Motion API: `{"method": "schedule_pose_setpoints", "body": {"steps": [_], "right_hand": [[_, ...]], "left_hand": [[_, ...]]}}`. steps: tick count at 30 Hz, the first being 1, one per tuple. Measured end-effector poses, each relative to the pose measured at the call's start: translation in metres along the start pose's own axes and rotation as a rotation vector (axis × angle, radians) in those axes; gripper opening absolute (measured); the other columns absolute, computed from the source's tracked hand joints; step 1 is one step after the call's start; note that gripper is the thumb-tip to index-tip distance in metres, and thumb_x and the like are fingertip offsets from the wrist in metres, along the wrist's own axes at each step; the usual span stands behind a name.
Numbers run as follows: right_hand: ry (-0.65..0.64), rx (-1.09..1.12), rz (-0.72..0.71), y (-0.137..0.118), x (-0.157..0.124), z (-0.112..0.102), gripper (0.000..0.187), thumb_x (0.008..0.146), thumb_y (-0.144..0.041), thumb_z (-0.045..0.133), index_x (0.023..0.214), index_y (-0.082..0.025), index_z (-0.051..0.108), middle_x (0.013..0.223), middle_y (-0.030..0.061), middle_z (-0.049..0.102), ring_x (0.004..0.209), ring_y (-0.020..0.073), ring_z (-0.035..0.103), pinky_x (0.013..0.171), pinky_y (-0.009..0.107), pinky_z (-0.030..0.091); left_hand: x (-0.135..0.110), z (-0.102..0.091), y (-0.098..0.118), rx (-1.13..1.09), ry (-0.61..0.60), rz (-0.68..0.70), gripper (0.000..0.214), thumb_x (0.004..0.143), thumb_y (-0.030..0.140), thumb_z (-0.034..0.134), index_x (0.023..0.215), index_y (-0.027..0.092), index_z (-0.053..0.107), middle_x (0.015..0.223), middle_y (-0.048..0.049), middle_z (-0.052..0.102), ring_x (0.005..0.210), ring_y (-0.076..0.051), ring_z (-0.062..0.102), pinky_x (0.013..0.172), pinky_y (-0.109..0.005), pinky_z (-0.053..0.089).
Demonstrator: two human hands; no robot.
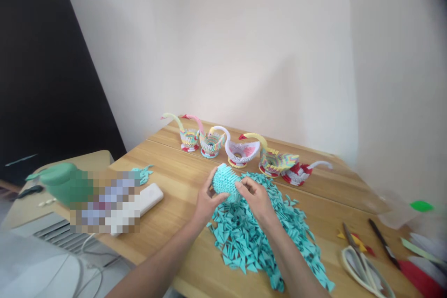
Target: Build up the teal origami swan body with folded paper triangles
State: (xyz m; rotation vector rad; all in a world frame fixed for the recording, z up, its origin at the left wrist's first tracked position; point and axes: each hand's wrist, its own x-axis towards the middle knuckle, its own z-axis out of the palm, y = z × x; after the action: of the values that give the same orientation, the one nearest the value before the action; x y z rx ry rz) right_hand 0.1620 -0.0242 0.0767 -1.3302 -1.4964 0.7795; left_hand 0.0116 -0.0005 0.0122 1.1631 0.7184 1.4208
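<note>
My left hand is wrapped round a rounded turquoise model built from many interlocked folded-paper pieces, holding it up over the table. At the model's right edge, the thumb and fingers of my right hand are pinched together. Whatever sits between those fingertips is too small to make out. Beneath both hands spreads a large heap of loose turquoise folded-paper triangles.
Several folded-paper swans line the back of the wooden table. Scissors and a dark pen-like tool lie at right. On the left are a white power strip, a green container and a small turquoise pile.
</note>
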Motion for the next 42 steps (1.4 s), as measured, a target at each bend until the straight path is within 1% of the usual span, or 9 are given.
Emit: {"method": "schedule_pose_setpoints", "body": {"steps": [4,8,13,19,26,30,34,38,42], "right_hand": [[-0.024,-0.058,0.033,0.001,0.0,-0.004,0.035,0.077,-0.054,0.059,0.067,-0.02,0.058,0.06,-0.0015,0.052,0.057,0.016,0.046,0.054,0.025,0.038],[0.003,-0.008,0.087,0.001,0.002,-0.005,0.033,0.072,-0.051,0.065,0.084,-0.021,0.067,0.077,0.0026,0.068,0.071,0.0219,0.059,0.063,0.027,0.046],[-0.007,-0.027,0.085,-0.003,0.0,-0.005,0.028,0.071,-0.05,0.066,0.079,-0.023,0.069,0.075,0.0017,0.07,0.073,0.0235,0.063,0.065,0.026,0.049],[-0.011,-0.189,0.019,0.0,0.001,-0.01,0.028,0.074,-0.051,0.062,0.076,-0.024,0.068,0.065,-0.0008,0.068,0.065,0.0211,0.062,0.06,0.025,0.05],[0.041,-0.257,0.013,0.016,0.004,-0.008,0.035,0.071,-0.054,0.064,0.083,-0.022,0.071,0.078,0.0013,0.073,0.074,0.0241,0.067,0.066,0.028,0.053],[0.03,-0.07,0.003,0.017,0.006,-0.026,0.042,0.077,-0.055,0.059,0.103,-0.023,0.07,0.096,0.007,0.075,0.093,0.0279,0.068,0.075,0.033,0.055],[0.117,-0.031,-0.015,0.021,0.005,-0.057,0.04,0.083,-0.051,0.058,0.109,-0.022,0.067,0.101,0.0091,0.074,0.097,0.0266,0.067,0.085,0.038,0.053],[0.179,-0.207,-0.062,0.047,0.003,-0.084,0.034,0.084,-0.046,0.056,0.103,-0.02,0.069,0.104,0.009,0.073,0.099,0.027,0.066,0.089,0.041,0.049],[0.083,-0.515,-0.098,0.073,0.002,-0.092,0.029,0.089,-0.034,0.047,0.103,-0.022,0.07,0.107,0.0074,0.072,0.101,0.0262,0.065,0.089,0.041,0.048]], "left_hand": [[0.0,0.0,0.0,-0.032,-0.042,0.004,0.089,0.061,0.035,0.082,0.14,0.02,0.042,0.14,-0.0118,0.05,0.124,-0.031,0.051,0.102,-0.042,0.045],[0.002,-0.003,0.001,0.003,-0.05,0.016,0.09,0.059,0.037,0.083,0.139,0.022,0.043,0.141,-0.0113,0.047,0.124,-0.031,0.05,0.098,-0.04,0.048],[0.0,-0.004,0.002,0.105,-0.059,0.063,0.09,0.059,0.04,0.084,0.138,0.023,0.044,0.144,-0.0117,0.042,0.129,-0.033,0.044,0.1,-0.041,0.046],[0.0,-0.003,-0.003,0.133,-0.086,0.113,0.104,0.051,0.039,0.088,0.142,0.023,0.038,0.147,-0.0132,0.037,0.132,-0.033,0.039,0.106,-0.043,0.041],[0.0,-0.003,-0.004,0.159,-0.077,0.111,0.098,0.056,0.036,0.086,0.141,0.024,0.037,0.144,-0.0116,0.04,0.129,-0.031,0.043,0.103,-0.041,0.044],[0.004,-0.006,-0.005,0.063,-0.039,0.06,0.098,0.057,0.037,0.085,0.14,0.021,0.036,0.142,-0.0131,0.043,0.126,-0.03,0.047,0.101,-0.039,0.045],[0.009,-0.007,-0.003,-0.005,0.116,0.019,0.091,0.064,0.038,0.08,0.14,0.02,0.033,0.144,-0.0134,0.042,0.13,-0.029,0.043,0.106,-0.04,0.04],[0.013,-0.009,-0.004,-0.061,0.16,-0.059,0.082,0.072,0.038,0.074,0.141,0.023,0.031,0.14,-0.0114,0.047,0.128,-0.026,0.047,0.106,-0.04,0.039],[0.012,-0.01,-0.006,-0.094,0.177,-0.088,0.08,0.074,0.038,0.073,0.141,0.026,0.031,0.141,-0.0105,0.046,0.128,-0.026,0.047,0.102,-0.038,0.044]]}}
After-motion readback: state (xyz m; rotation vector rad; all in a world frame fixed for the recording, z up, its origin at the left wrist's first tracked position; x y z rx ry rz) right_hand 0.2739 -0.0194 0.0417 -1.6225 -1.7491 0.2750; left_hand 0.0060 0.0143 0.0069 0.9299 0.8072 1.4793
